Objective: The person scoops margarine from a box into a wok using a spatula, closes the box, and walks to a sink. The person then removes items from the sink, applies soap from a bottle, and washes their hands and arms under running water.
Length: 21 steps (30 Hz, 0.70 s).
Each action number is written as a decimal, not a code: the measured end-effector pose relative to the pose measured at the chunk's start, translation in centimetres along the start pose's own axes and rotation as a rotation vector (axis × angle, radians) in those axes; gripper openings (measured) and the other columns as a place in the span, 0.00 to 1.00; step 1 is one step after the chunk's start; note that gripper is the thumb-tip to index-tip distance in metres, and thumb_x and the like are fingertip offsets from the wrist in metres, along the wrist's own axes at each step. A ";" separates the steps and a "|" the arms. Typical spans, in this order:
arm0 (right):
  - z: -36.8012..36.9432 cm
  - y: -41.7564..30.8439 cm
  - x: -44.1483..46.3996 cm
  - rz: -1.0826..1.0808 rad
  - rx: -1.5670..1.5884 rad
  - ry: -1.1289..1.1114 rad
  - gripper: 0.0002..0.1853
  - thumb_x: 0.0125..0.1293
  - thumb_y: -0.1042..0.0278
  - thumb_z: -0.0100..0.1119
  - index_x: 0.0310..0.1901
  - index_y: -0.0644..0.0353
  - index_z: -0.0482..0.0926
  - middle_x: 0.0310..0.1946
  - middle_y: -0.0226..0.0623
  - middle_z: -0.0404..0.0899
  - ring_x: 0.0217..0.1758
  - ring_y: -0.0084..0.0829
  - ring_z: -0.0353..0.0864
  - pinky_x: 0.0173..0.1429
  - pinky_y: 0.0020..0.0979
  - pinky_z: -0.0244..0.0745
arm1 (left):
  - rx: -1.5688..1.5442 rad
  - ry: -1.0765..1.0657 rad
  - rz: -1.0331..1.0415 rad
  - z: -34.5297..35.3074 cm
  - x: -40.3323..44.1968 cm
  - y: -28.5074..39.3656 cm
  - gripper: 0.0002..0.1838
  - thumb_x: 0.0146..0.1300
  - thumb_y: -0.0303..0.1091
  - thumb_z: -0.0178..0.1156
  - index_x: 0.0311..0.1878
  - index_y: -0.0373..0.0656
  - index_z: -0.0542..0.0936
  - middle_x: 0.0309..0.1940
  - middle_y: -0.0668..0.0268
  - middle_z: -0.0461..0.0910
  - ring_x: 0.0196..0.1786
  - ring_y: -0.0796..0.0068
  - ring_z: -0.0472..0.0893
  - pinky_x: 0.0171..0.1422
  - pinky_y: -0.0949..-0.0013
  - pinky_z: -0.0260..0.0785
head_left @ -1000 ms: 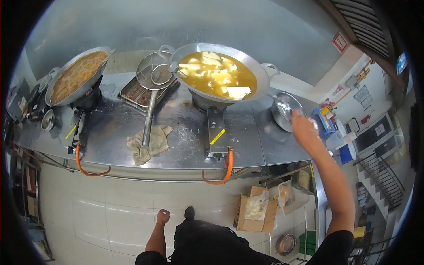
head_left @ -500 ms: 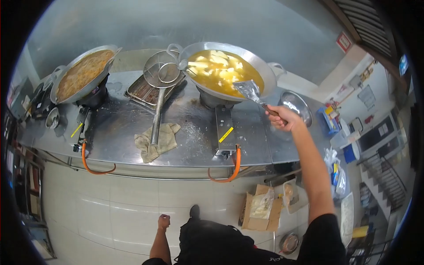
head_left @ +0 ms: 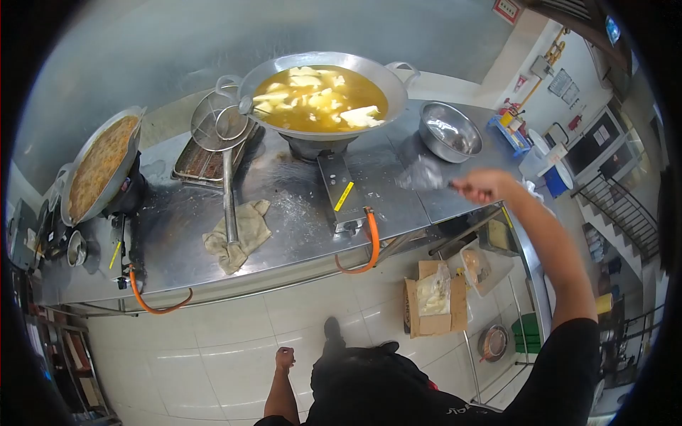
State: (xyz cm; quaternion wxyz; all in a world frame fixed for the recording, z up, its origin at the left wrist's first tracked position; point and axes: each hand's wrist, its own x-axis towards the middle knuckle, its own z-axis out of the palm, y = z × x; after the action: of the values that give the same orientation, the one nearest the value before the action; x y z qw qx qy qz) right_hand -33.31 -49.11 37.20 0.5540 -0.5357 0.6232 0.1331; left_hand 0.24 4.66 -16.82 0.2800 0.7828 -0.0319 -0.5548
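My right hand (head_left: 483, 186) is wrapped round the handle of a spatula (head_left: 424, 175). Its wide metal blade, smeared by motion, is over the steel counter, just below a shiny metal bowl (head_left: 435, 147). To the left of the blade, a large wok (head_left: 395, 89) sits on a gas burner (head_left: 339, 188). Pale yellow pieces (head_left: 361, 116) float in the yellow oil inside it. Down by my body, above the floor, my left hand (head_left: 285, 358) hangs with curled fingers and nothing visible in it.
A second wok (head_left: 133, 142) full of browned, bubbling food stands at the left. Between the woks, a wire skimmer (head_left: 229, 192) leans over trays (head_left: 190, 162), its handle on a crumpled cloth (head_left: 253, 221). Orange hoses (head_left: 375, 245) hang past the counter edge. A cardboard box (head_left: 433, 325) stands below.
My right hand has carried the spatula out of the wok, to the right and down over the counter. The view has shifted to the right. My left hand still hangs low.
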 end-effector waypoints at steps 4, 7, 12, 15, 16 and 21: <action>5.7 12.8 1.4 0.048 0.275 0.021 0.19 0.70 0.47 0.49 0.30 0.53 0.73 0.12 0.18 0.63 0.11 0.11 0.57 0.12 0.18 0.49 | 0.036 -0.018 0.102 0.2 1.4 1.6 0.14 0.60 0.41 0.58 0.44 0.44 0.75 0.24 0.67 0.74 0.23 0.74 0.76 0.24 0.70 0.68; 12.1 23.4 0.4 -0.037 0.577 0.107 0.19 0.69 0.45 0.50 0.30 0.51 0.76 0.13 0.20 0.67 0.09 0.12 0.58 0.11 0.18 0.50 | 0.091 -0.026 0.155 0.2 0.7 3.3 0.13 0.60 0.40 0.58 0.43 0.43 0.75 0.23 0.66 0.74 0.23 0.74 0.76 0.23 0.71 0.67; 25.8 47.1 -1.1 0.023 1.233 0.131 0.24 0.71 0.41 0.42 0.22 0.49 0.66 0.08 0.23 0.59 0.08 0.21 0.59 0.11 0.25 0.54 | 0.157 0.019 0.235 -0.4 -2.0 3.2 0.14 0.59 0.39 0.58 0.43 0.40 0.77 0.20 0.63 0.77 0.20 0.74 0.77 0.22 0.70 0.69; 38.5 65.5 -1.9 0.019 1.540 0.235 0.27 0.66 0.34 0.46 0.23 0.49 0.66 0.08 0.25 0.58 0.08 0.25 0.58 0.12 0.28 0.53 | 0.295 0.051 0.250 -0.6 -3.8 1.5 0.14 0.58 0.40 0.57 0.41 0.39 0.78 0.22 0.60 0.80 0.24 0.70 0.80 0.28 0.67 0.73; 43.5 71.3 -2.2 0.070 1.526 0.400 0.26 0.65 0.35 0.49 0.22 0.50 0.66 0.08 0.25 0.58 0.08 0.25 0.59 0.12 0.27 0.53 | 0.355 0.058 0.249 -0.6 -4.5 0.7 0.15 0.58 0.40 0.57 0.41 0.39 0.78 0.23 0.59 0.81 0.27 0.68 0.82 0.31 0.66 0.75; 62.2 79.5 -6.1 0.598 1.189 0.513 0.24 0.66 0.40 0.52 0.25 0.55 0.70 0.10 0.29 0.63 0.09 0.25 0.63 0.12 0.27 0.56 | 0.564 0.002 0.388 -1.0 -5.7 -6.2 0.17 0.57 0.46 0.56 0.40 0.42 0.80 0.39 0.52 0.82 0.48 0.54 0.80 0.54 0.61 0.72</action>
State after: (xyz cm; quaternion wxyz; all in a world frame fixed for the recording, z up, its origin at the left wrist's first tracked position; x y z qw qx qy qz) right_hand -65.14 32.40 -13.49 0.5281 0.0365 0.8212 -0.2132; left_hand -2.69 12.33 -14.68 0.1528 0.8094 -0.3320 -0.4597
